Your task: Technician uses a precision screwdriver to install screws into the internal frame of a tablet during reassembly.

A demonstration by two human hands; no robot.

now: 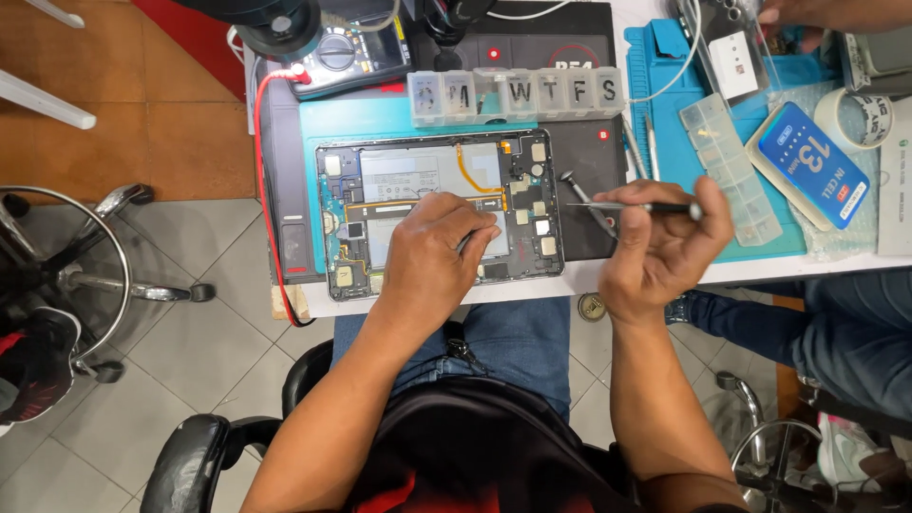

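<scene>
Both forearms reach forward. The left hand (429,255) lies palm-down, fingers curled under. The right hand (660,245) is raised beside it, fingers pinched together, thumb up.

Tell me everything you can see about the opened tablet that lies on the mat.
The opened tablet lies flat, back cover removed, on a teal work mat near the table edge. Inside show a grey metal frame, pale silver plates, small square parts and an orange flex cable. The left hand rests on its lower middle. The right hand, beside it, holds a thin dark tool.
</scene>
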